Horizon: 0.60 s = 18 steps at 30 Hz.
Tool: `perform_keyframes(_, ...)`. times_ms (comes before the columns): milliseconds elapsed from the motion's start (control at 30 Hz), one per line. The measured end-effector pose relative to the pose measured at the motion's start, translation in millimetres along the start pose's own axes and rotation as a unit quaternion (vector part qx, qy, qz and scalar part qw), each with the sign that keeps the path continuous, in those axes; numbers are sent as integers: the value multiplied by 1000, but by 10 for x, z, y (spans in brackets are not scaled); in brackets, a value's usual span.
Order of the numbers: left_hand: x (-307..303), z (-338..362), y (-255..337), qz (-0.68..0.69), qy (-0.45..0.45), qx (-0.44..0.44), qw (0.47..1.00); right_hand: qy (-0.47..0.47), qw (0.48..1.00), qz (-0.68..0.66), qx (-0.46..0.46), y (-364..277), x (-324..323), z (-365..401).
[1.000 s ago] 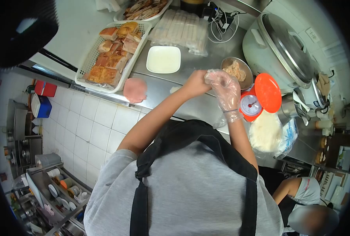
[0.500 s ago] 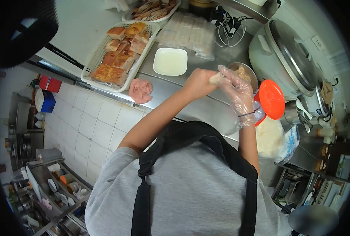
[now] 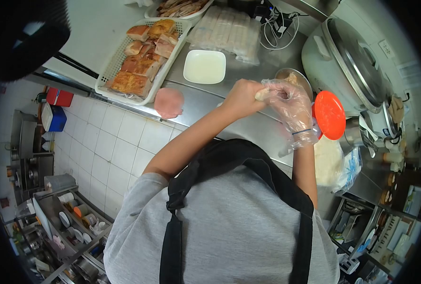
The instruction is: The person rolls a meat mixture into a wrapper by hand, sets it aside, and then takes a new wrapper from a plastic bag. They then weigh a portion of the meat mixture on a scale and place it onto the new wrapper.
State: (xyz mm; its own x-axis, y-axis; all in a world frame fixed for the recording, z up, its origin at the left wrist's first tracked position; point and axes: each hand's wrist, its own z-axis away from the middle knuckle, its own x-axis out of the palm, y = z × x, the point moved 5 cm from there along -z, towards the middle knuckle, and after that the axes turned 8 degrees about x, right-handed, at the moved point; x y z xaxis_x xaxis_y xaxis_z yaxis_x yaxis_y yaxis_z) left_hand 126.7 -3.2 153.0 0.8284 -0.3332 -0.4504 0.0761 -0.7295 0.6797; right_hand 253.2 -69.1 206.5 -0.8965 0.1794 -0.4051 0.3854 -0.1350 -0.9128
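Over the steel counter, my left hand is bare and closed on a small pale dough-like piece. My right hand, in a clear plastic glove, meets it there, its fingertips pinching the same piece from the other side. Most of the piece is hidden by the fingers. Just beyond the gloved hand stands a round metal bowl with a light brown chunky filling in it. A red oval lid or container sits right of the right wrist. To the left lies a white square dish holding pale liquid.
A white basket of browned meat slabs and a pink rounded item are at the counter's left. Bagged pale rolls lie behind. A large lidded pot stands right, near a bag of white stuff.
Both hands stay together at the pale piece; the gloved hand has turned slightly and shifted right. The pink item looks smoother and rounder than before. The view has shifted a little.
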Motion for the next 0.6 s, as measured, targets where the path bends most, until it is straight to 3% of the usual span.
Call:
perform_keyframes(200,53,-29,-13,84,53,-64,993,60,991,61,-105,-104,-6,10)
perform_keyframes(433,96,-63,63,40,54,-48,997,49,940,211,-263,-335,-74,55)
perform_keyframes(600,120,-59,174,84,104,-80,988,84,914,274,-287,-354,-78,128)
